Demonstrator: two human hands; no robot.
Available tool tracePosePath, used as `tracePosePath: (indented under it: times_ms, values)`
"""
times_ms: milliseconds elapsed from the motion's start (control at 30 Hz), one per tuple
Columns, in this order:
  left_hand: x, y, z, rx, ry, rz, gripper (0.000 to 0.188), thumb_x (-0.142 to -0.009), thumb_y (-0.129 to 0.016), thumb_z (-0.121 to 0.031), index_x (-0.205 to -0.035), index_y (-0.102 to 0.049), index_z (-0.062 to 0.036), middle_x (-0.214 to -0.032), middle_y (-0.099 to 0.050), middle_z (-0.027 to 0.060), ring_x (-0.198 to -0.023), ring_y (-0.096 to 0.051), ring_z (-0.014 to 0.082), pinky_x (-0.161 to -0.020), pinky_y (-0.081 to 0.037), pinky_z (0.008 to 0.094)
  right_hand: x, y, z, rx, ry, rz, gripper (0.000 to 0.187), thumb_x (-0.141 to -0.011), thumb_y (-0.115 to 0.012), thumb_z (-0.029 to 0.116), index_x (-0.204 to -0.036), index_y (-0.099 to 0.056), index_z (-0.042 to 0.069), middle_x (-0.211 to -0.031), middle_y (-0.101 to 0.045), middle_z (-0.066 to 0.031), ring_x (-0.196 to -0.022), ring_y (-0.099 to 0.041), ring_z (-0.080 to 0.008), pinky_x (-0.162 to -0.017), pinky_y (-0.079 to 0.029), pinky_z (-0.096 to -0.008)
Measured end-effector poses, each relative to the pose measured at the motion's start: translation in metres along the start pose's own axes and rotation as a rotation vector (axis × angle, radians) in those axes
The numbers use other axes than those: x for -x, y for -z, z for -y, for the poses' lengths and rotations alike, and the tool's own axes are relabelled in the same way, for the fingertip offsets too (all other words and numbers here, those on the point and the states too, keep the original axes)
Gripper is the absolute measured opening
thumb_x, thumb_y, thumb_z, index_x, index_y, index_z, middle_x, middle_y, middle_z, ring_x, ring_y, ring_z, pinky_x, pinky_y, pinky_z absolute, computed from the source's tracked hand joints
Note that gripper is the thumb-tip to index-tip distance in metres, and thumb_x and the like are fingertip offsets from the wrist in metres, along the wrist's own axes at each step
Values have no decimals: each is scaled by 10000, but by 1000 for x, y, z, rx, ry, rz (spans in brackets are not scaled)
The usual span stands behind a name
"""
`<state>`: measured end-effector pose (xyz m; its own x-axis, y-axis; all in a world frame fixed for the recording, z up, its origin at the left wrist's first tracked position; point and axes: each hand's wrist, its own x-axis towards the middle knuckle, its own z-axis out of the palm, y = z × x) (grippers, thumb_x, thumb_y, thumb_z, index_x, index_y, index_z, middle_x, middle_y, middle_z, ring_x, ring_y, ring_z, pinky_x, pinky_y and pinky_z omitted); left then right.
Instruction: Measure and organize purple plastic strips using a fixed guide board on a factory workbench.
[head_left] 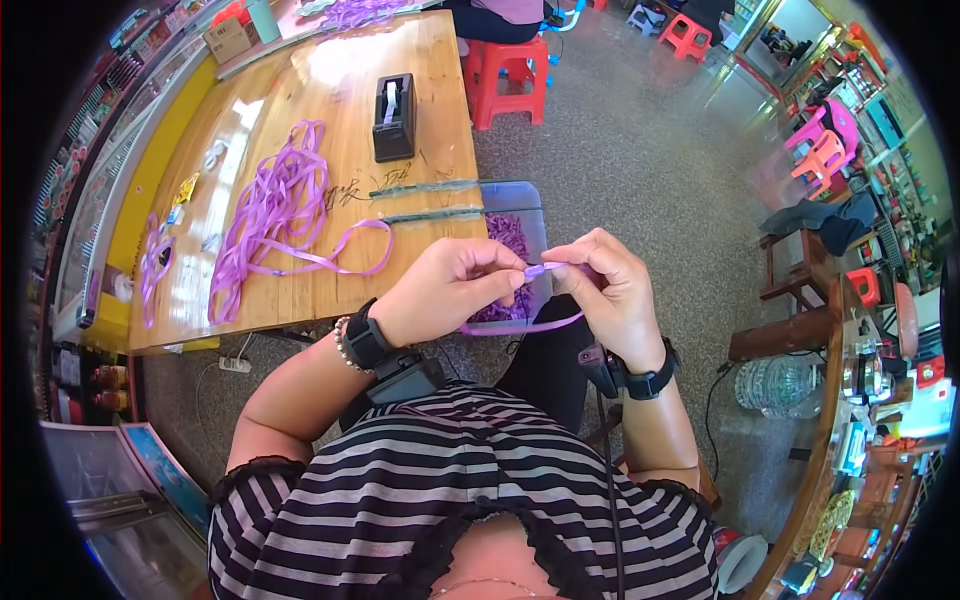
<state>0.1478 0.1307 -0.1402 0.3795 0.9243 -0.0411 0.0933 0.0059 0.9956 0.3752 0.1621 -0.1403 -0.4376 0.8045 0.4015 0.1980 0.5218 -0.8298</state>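
Note:
My left hand (462, 285) and my right hand (608, 290) meet in front of me, each pinching a narrow purple ribbon (537, 271) between thumb and fingertips. A short stretch of it shows between the two pinches, and a loop hangs below the hands. Under the hands is a clear plastic bin (535, 212) with many small purple pieces inside, partly hidden by my hands. To the left, a loose tangle of purple ribbons (285, 190) lies on the wooden table (340, 100), one loop reaching toward my left hand.
A black tape dispenser (394, 118) stands on the table. Two dark strips (430, 188) run from the tabletop to the bin. A smaller ribbon bunch (153, 270) lies at the table's left side. Beyond, a person sits on a red stool (508, 85). A large clear bottle (775, 384) is at right.

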Motion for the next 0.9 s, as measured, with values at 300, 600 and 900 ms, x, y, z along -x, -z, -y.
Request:
tracePosePath:
  times_ms: [300, 600, 900]
  values:
    - [1, -8, 3, 64, 158, -10, 265, -1045, -502, -241, -1135, -655, -44, -803, -630, -18, -540, -385, -2, -490, -305, 162, -9, 12, -24, 91, -43, -59, 133, -940, -629, 42, -1039, -715, 21, -846, -604, -11, -785, -565, -84, -708, -444, -230]
    - [-6, 3, 23, 202, 251, 11, 271, -1015, -542, -149, -1229, -627, -6, -835, -686, 47, -522, -442, 21, -482, -377, 176, -22, 30, -50, -24, -119, 177, 141, -903, -658, 12, -1032, -712, 8, -893, -627, -17, -820, -601, -77, -731, -476, -230]
    - [-13, 11, 18, 287, 267, -28, 335, -994, -580, -154, -1293, -603, -2, -966, -729, 102, -556, -501, 48, -504, -420, 189, -46, 50, -57, 291, -62, 273, 163, -896, -678, 72, -1049, -735, 62, -890, -640, -30, -787, -632, -134, -713, -493, -267]
